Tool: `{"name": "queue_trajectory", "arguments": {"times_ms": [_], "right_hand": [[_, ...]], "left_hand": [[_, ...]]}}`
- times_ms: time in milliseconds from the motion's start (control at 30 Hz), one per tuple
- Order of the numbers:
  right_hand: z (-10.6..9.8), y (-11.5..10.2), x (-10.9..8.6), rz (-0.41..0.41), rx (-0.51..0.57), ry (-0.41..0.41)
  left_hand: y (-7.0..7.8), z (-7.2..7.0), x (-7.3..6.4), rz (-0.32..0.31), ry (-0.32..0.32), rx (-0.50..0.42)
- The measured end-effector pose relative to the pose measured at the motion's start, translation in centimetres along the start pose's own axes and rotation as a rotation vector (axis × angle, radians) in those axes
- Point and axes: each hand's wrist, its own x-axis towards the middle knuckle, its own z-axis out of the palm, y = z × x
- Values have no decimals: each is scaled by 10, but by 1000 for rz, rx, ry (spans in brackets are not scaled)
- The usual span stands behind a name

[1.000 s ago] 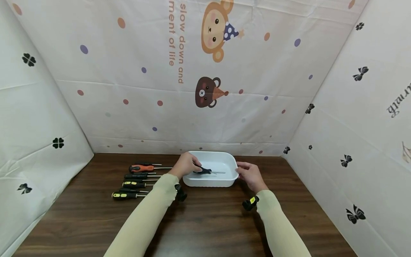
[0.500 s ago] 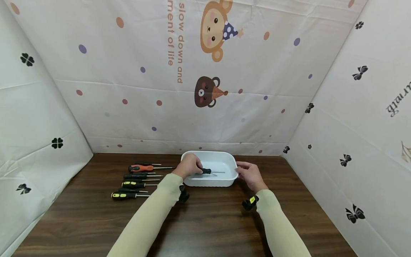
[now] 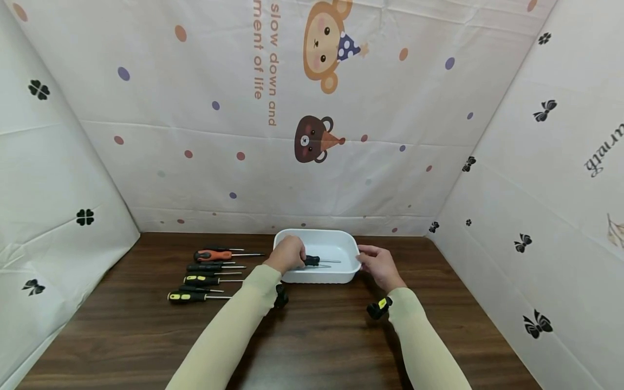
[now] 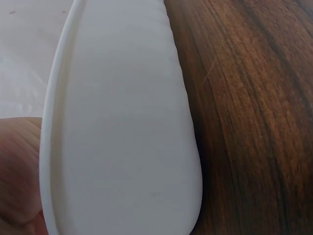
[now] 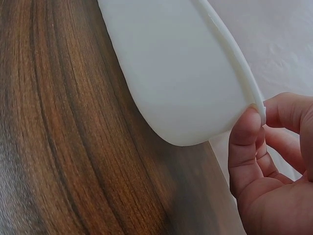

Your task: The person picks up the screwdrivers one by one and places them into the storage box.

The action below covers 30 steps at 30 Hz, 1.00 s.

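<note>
A white plastic tray [image 3: 319, 277] stands on the wooden table near the back wall. My left hand [image 3: 288, 253] reaches over its left end, fingers down inside, gripping the handle of a black screwdriver [image 3: 312, 261]. Two thin metal shafts lie side by side in there, pointing right. In the left wrist view the tray's side wall [image 4: 122, 117] hides the fingers, and only part of the hand [image 4: 19, 171] shows. My right hand [image 3: 381, 266] pinches the rim at the tray's right end, thumb outside, as the right wrist view shows at the tray's corner [image 5: 195, 98].
Left of the tray, several screwdrivers lie roughly parallel with tips to the right, among them an orange-handled screwdriver [image 3: 213, 255] and a black-and-yellow screwdriver [image 3: 187, 297]. A printed white cloth [image 3: 234, 179] rises behind the table [image 3: 312, 336] and along both sides.
My left hand has lowered the screwdriver into the tray and shifted slightly right. A second shaft has come into sight beside the first. My right hand keeps its place on the rim.
</note>
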Motion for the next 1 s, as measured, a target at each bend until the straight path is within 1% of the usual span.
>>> {"name": "queue_trajectory", "arguments": {"times_ms": [133, 300, 533, 833, 1000], "right_hand": [[0, 0, 0, 2, -2, 1], [0, -1, 0, 13, -2, 5], [0, -1, 0, 6, -5, -1], [1, 0, 1, 8, -2, 11], [1, 1, 1, 6, -10, 8]], "left_hand": [[1, 1, 0, -6, 2, 42], [0, 3, 1, 0, 9, 100], [2, 5, 3, 6, -7, 168], [5, 3, 0, 17, -12, 211], [5, 3, -1, 13, -16, 220]]}}
